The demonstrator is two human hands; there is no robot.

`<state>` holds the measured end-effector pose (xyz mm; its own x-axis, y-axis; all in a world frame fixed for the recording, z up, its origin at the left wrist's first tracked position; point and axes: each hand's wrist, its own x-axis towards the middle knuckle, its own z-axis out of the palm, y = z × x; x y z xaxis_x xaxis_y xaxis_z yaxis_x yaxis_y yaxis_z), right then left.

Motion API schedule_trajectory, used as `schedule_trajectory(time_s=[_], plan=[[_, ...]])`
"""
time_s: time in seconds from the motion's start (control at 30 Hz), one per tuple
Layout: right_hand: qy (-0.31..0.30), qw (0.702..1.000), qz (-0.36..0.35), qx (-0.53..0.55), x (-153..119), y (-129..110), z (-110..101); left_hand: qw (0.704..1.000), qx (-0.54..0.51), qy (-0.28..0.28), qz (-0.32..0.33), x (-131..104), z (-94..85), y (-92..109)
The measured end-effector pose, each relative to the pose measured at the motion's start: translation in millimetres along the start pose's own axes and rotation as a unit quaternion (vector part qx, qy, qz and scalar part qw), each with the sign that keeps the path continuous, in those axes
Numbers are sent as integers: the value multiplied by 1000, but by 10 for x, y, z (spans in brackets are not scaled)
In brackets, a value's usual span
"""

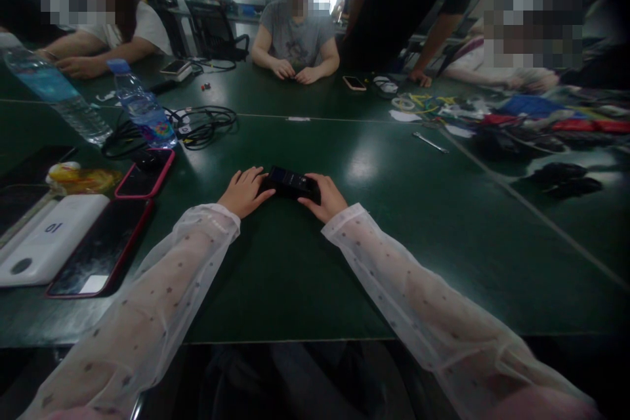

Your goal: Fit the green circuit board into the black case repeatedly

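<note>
A small black device [290, 182] with a little screen and buttons lies on the green table [295, 275], between my two hands. Around its right end my right hand [327, 198] is closed, thumb at the near side and fingers behind. At the left end is my left hand [246, 191], its thumb against the device and its other fingers spread toward the far side. Sheer white sleeves with small stars cover both forearms.
Left: phones [146, 174], a white power bank [52, 239], two bottles [142, 108] and black cables [211, 125]. Right: a wrench [430, 142], with tangled wires and dark objects beyond. People sit across the table; one person in black [394, 6] leans on it.
</note>
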<state>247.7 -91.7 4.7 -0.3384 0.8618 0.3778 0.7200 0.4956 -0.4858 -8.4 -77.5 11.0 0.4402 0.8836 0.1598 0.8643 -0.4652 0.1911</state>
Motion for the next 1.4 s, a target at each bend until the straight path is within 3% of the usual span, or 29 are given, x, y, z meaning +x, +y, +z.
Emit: schedule_trajectory(time_s=[0.37, 0.57, 0.77, 0.9, 1.4], plan=[[114, 990, 6, 77, 38, -54, -127, 1000, 2, 13, 10, -2, 34, -29], [180, 982, 64, -8, 99, 240, -213, 1000, 0, 3, 14, -6, -3, -21], [150, 982, 107, -50, 112, 460, -166, 1000, 1, 0, 11, 1, 12, -25], [106, 985, 111, -84, 105, 453, -145, 1000, 3, 2, 13, 0, 20, -30], [88, 986, 97, -107, 95, 408, -138, 1000, -3, 1, 11, 5, 26, -45]])
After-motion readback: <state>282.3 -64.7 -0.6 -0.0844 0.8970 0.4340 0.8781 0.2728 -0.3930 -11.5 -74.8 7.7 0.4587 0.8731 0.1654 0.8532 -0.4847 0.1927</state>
